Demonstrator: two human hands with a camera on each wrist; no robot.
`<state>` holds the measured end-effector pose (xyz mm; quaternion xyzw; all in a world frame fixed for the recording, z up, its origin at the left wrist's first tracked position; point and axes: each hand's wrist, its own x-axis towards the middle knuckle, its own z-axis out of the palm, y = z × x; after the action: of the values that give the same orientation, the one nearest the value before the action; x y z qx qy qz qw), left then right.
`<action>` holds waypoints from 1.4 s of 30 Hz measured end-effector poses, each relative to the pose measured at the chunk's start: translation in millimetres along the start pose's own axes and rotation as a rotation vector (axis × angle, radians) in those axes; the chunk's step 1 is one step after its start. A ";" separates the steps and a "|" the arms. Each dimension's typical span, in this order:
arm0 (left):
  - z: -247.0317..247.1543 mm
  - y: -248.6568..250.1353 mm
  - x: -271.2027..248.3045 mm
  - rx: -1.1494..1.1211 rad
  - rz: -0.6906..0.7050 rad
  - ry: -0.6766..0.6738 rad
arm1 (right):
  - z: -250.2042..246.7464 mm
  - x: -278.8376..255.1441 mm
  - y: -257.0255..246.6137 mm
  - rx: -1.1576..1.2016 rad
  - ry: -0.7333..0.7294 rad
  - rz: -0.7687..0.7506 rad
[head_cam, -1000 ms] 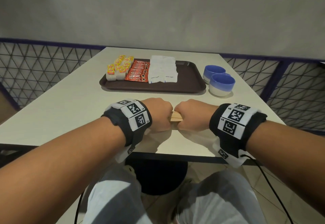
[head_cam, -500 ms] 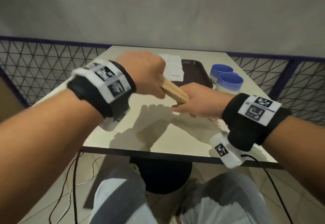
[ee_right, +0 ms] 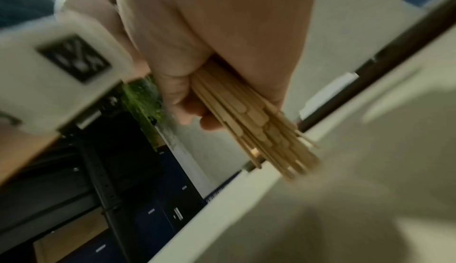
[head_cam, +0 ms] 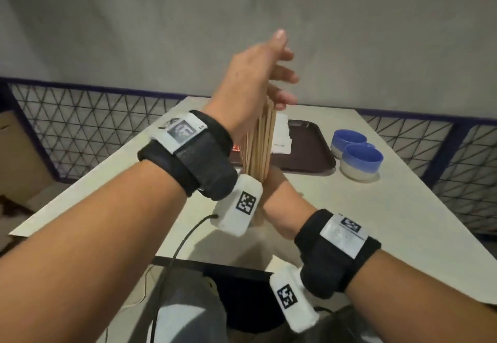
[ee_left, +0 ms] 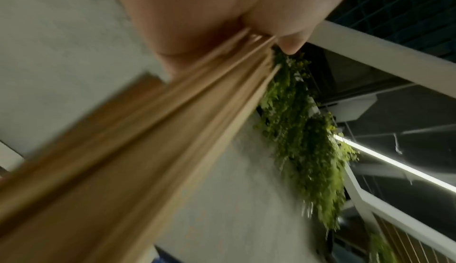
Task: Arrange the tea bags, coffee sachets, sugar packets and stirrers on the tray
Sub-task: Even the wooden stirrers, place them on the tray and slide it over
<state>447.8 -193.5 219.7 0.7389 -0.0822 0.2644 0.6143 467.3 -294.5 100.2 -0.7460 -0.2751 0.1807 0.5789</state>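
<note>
A bundle of several wooden stirrers [head_cam: 259,149] stands upright above the table's near edge. My right hand [head_cam: 274,194] grips its lower end; in the right wrist view the fingers [ee_right: 187,111] curl round the stirrers [ee_right: 246,121]. My left hand [head_cam: 258,73] is raised at the bundle's top with its fingers spread and mostly straight, touching the upper ends. In the left wrist view the stirrers [ee_left: 148,150] run blurred along the palm [ee_left: 209,13]. Behind them lies the brown tray [head_cam: 309,143] with white sugar packets [head_cam: 281,135] and a glimpse of red coffee sachets [head_cam: 235,149]; the tea bags are hidden by my arm.
Two blue-and-white bowls [head_cam: 363,159] stand on the white table [head_cam: 376,221] right of the tray. A mesh railing runs round the table's left, far and right sides. A cable hangs from my left wrist.
Both hands held the bundle lying flat on the table; the left hand then lifted its end. Now the bundle stands upright, and the left hand has opened at its top.
</note>
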 end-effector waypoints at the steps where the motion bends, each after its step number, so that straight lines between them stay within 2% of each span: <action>1: 3.8 -4.3 -4.0 0.028 -0.005 -0.016 | 2.1 -1.5 6.9 -0.021 -0.017 0.039; 5: -3.3 -18.5 -7.4 0.136 0.020 0.018 | -0.4 -0.6 16.8 -0.067 -0.036 0.122; 9: -6.9 -13.6 -1.3 0.219 0.010 0.068 | -5.9 1.5 10.8 0.007 -0.122 0.098; 12: -8.6 -7.6 6.2 0.362 0.037 0.132 | -11.9 4.7 7.1 0.082 -0.099 0.075; 14: -9.6 -3.5 9.9 0.384 0.008 0.134 | -13.7 7.3 -2.3 0.128 -0.053 0.058; 18: 6.4 -3.4 1.5 0.252 -0.083 -0.001 | -15.5 22.1 -20.4 0.192 0.038 -0.037; 20: 15.3 -4.4 -4.4 0.143 -0.091 -0.024 | -13.9 25.2 -22.6 0.226 0.052 -0.066; 24: 18.5 -4.9 -5.7 -0.035 -0.104 0.008 | -10.1 20.7 -7.1 0.119 0.007 0.022; 27: 19.3 -13.1 -9.6 0.020 -0.077 0.008 | -9.9 12.6 -4.6 0.008 -0.137 0.034; 29: 21.5 -19.2 -13.9 0.083 -0.066 0.013 | -13.6 11.9 -13.2 0.037 -0.166 0.021; 33: 21.9 -18.2 -15.3 0.119 -0.076 0.024 | -22.9 17.7 -36.2 0.185 -0.139 -0.065; 37: 15.1 -4.2 -12.2 0.090 0.044 0.062 | -26.0 18.0 -42.1 0.148 -0.091 -0.115; 39: 10.6 -5.0 -6.5 0.292 0.090 0.035 | -22.6 17.4 -34.6 0.073 -0.111 -0.093; 42: 7.9 -10.4 -6.0 0.813 0.021 -0.169 | -12.6 15.8 -17.2 -0.031 -0.057 -0.012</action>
<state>449.7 -199.8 206.8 0.9395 -0.0288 0.2200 0.2609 483.6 -291.3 120.9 -0.7479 -0.2987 0.1940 0.5602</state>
